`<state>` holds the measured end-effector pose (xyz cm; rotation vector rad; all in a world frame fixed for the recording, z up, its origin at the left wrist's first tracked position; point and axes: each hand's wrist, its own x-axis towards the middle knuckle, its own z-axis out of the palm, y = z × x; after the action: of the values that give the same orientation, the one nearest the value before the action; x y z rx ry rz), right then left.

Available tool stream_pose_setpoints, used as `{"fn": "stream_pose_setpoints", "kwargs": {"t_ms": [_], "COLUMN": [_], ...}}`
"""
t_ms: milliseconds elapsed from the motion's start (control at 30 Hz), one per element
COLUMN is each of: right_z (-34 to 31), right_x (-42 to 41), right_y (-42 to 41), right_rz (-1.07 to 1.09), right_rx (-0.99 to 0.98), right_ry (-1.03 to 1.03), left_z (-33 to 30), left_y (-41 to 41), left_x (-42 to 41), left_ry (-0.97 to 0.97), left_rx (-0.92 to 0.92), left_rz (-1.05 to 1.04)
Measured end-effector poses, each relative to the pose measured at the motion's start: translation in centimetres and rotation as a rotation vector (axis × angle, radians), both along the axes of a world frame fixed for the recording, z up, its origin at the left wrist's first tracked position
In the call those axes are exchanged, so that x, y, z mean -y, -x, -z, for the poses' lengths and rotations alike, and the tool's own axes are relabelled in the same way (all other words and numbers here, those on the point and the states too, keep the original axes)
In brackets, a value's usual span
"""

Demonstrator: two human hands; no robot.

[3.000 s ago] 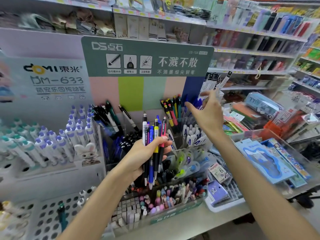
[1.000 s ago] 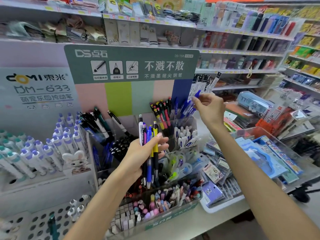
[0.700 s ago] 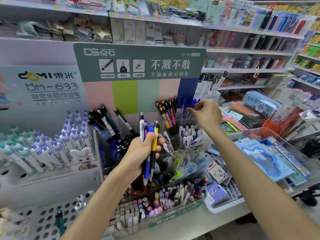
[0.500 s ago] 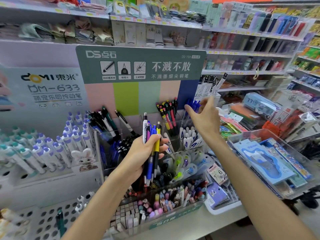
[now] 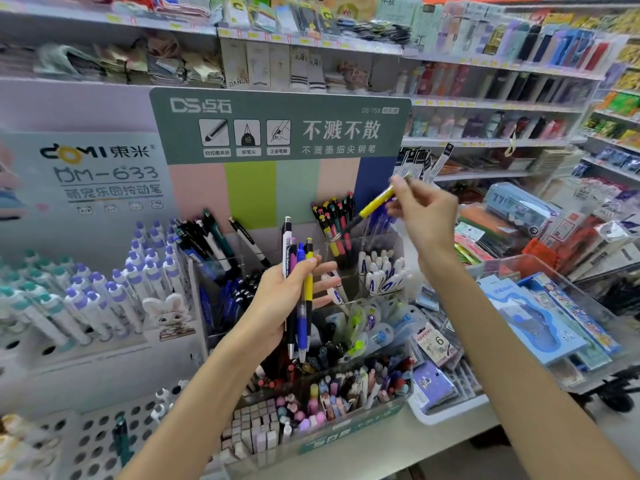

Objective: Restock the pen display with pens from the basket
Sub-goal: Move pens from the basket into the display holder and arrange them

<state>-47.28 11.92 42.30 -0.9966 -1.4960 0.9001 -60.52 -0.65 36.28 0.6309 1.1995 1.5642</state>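
Observation:
My left hand (image 5: 284,299) grips a bundle of pens (image 5: 298,282), white, pink, blue and yellow, held upright in front of the pen display (image 5: 277,129). My right hand (image 5: 426,216) pinches a single yellow pen (image 5: 372,205) by its top end, tip pointing down-left over the clear cup of red and yellow pens (image 5: 334,220). Blue pens (image 5: 379,220) stand in the cup just right of it. No basket is in view.
Black pens (image 5: 207,237) lean in the left cups and white-capped pens (image 5: 379,271) fill a lower cup. A rack of purple-capped pens (image 5: 114,289) stands at left, an eraser tray (image 5: 311,410) in front, clear bins of stationery (image 5: 554,323) at right, shelves behind.
My right hand left the blue pens cup, took a yellow pen from the bundle in my left hand and lifted it over the red and yellow cup. The bundle has grown smaller.

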Motion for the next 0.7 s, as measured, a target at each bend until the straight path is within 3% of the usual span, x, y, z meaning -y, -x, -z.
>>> {"fn": "stream_pose_setpoints", "kwargs": {"t_ms": [67,200,300,367,500,633,700], "right_z": [0.0,1.7,1.7,1.7,2.0,2.1,2.1], "right_x": [-1.4,-2.1,-2.0,-2.3,-3.1,-3.1,-2.9], "right_y": [0.6,2.5,3.6,4.2,4.4,3.0,2.9], "right_rz": [0.077,0.0,-0.049,-0.081,-0.151,-0.042,-0.091], "right_rx": [0.085,0.391,0.391,0.496,0.721,0.777,0.782], "right_ry": [-0.174,-0.301,-0.329,-0.365,-0.25,-0.327,-0.32], "left_z": [0.3,0.7,0.9,1.0,0.9,0.8,0.8], "left_y": [0.2,0.3,0.6,0.8,1.3,1.9,1.9], "left_x": [0.2,0.4,0.7,0.8,1.2,1.4,1.3], "left_ry": [0.02,0.051,0.063,0.07,0.069,0.064,0.057], "left_rx": [0.025,0.059,0.072,0.078,0.073,0.092,0.094], "left_rz": [0.001,0.019,0.029,0.03,0.029,0.037,0.031]}}
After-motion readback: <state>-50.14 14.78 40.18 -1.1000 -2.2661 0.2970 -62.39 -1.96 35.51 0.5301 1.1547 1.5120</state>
